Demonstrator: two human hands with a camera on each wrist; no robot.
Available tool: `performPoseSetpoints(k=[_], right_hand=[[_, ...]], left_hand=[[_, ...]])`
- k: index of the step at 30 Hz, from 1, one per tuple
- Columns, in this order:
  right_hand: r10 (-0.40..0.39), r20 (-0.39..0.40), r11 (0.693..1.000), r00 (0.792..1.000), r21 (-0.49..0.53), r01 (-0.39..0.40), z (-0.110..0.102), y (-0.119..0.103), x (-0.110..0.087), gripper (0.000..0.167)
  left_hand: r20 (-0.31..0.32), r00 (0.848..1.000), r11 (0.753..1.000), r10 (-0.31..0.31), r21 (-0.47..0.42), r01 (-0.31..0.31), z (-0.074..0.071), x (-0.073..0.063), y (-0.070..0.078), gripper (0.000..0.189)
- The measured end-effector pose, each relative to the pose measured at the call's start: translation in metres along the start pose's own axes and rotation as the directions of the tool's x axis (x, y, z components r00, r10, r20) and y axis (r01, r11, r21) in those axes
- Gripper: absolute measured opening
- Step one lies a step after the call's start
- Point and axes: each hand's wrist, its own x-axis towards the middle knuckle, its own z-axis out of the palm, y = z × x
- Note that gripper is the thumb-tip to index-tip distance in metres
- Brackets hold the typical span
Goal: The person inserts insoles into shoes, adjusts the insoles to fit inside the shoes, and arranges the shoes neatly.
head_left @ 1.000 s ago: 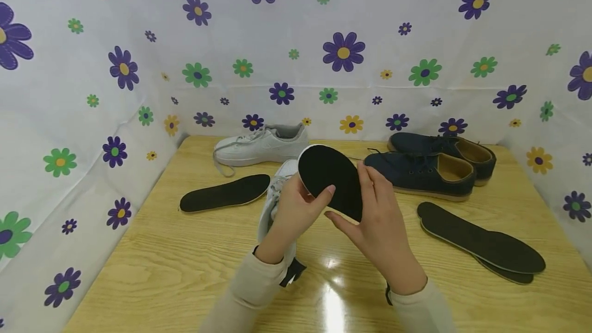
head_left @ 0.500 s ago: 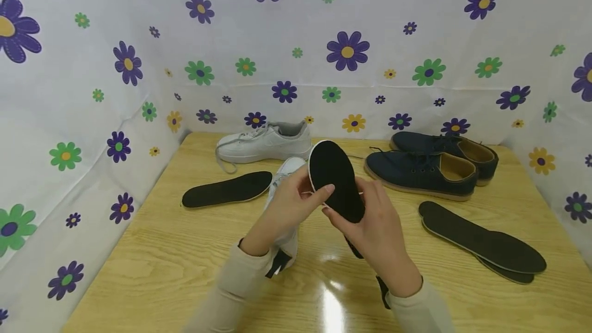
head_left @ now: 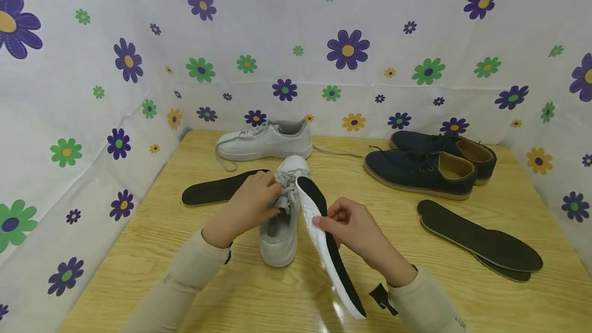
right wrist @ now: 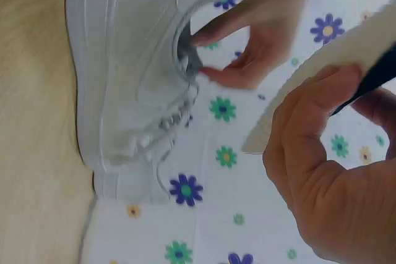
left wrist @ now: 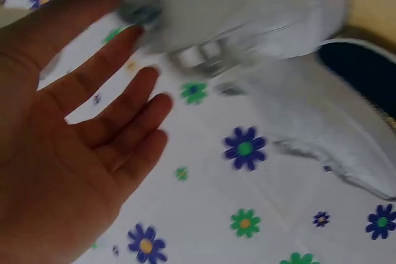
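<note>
My right hand (head_left: 358, 227) pinches an insole (head_left: 320, 238), black on one side and white on the other. It hangs tilted beside a white sneaker (head_left: 279, 252), its upper end near the laces. My left hand (head_left: 250, 202) is at the sneaker's opening, thumb and fingers apart around the grey tongue (right wrist: 190, 60). Whether its fingertips touch the tongue is unclear. In the left wrist view the left-hand fingers (left wrist: 139, 109) are spread beside the blurred sneaker. The sneaker stands on the table, toe pointing away.
Another white sneaker (head_left: 273, 143) stands at the back, its lace trailing right. A black insole (head_left: 208, 191) lies left, partly behind my left hand. Two navy shoes (head_left: 402, 171) stand back right; overlapping black insoles (head_left: 481, 235) lie in front of them on the wooden table (head_left: 139, 281).
My left hand has let go of the insole and moved left and down to the sneaker's opening. My right hand has turned the insole so its white side shows and lowered it.
</note>
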Motion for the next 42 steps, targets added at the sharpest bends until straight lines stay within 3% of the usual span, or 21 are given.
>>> performPoseSetpoints(k=[3, 8, 12, 18, 24, 28, 34, 42], right_hand=[[0.001, 0.059, 1.0, 0.998, 0.026, -0.003, 0.005, -0.001, 0.0, 0.018], [0.017, 0.134, 0.999, 0.991, 0.032, -0.022, 0.016, -0.005, 0.004, 0.016], [0.01, 0.191, 1.0, 0.982, 0.01, -0.012, 0.024, -0.008, 0.01, 0.015], [-0.032, 0.236, 0.999, 0.971, -0.017, 0.037, 0.035, -0.01, 0.026, 0.022], [0.057, 0.24, 0.992, 0.969, -0.126, -0.027, 0.045, -0.017, 0.042, 0.029], [0.062, 0.253, 0.973, 0.966, -0.23, -0.002, 0.053, -0.021, 0.053, 0.032], [0.006, 0.236, 0.91, 0.972, -0.404, 0.093, 0.062, -0.021, 0.065, 0.04], [-0.002, 0.19, 0.872, 0.982, -0.48, 0.095, 0.069, -0.014, 0.076, 0.045]], left_hand=[[0.006, 0.999, 0.996, 0.031, 0.08, -0.032, 0.018, 0.0, -0.004, 0.038], [-0.058, 0.99, 0.988, 0.13, 0.097, -0.124, 0.03, 0.003, -0.011, 0.029], [-0.037, 0.987, 0.988, 0.154, 0.004, -0.154, 0.026, 0.008, -0.015, 0.023], [0.089, 0.986, 0.986, 0.142, -0.097, -0.133, 0.013, 0.017, -0.019, 0.021], [0.103, 0.98, 0.979, 0.172, -0.133, -0.158, 0.01, 0.02, -0.022, 0.023], [0.089, 0.979, 0.977, 0.183, -0.13, -0.17, 0.01, 0.02, -0.024, 0.022], [0.065, 0.979, 0.971, 0.191, -0.158, -0.179, 0.012, 0.021, -0.026, 0.024], [0.074, 0.981, 0.966, 0.179, -0.203, -0.161, 0.013, 0.021, -0.026, 0.031]])
